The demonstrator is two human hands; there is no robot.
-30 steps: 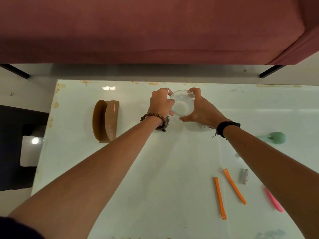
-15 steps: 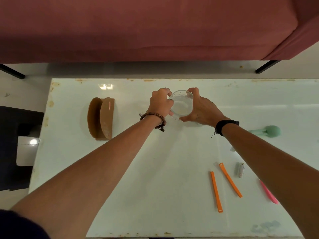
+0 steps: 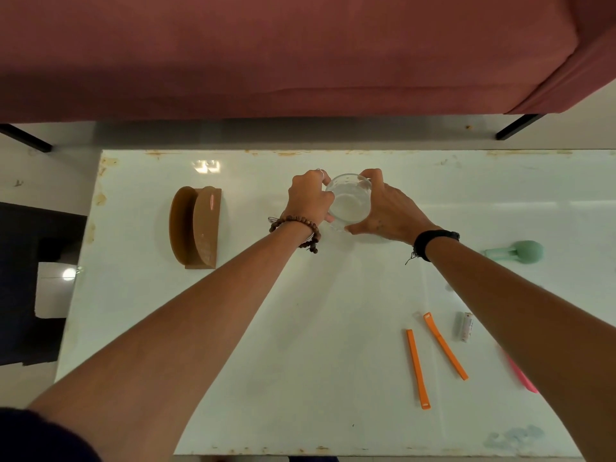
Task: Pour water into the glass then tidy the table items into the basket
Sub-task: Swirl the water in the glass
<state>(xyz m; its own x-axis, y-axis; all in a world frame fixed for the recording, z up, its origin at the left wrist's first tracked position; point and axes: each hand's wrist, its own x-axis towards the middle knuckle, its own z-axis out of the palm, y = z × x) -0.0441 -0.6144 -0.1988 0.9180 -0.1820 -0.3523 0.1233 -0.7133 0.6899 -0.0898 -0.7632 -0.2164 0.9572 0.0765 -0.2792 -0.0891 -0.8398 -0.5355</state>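
A clear glass [image 3: 350, 203] with a pale, watery inside stands at the far middle of the white table [image 3: 300, 361]. My left hand [image 3: 308, 200] grips its left side. My right hand [image 3: 388, 211] wraps its right side and base. Both hands touch the glass, and its mouth faces up toward me. A thin metal edge [image 3: 272, 219] shows by my left wrist; the rest of that object is hidden under the wrist. No water jug or bottle is in view.
A brown curved holder [image 3: 195, 226] stands on the left of the table. On the right lie a green handled object [image 3: 520, 251], two orange strips [image 3: 416, 368] [image 3: 445, 345], a small white tube [image 3: 464, 326] and a pink item [image 3: 521, 375]. A red sofa [image 3: 300, 51] stands behind the table.
Both hands stay clamped on the glass in the same spot. My head has shifted a little, so the table items sit slightly differently in view.
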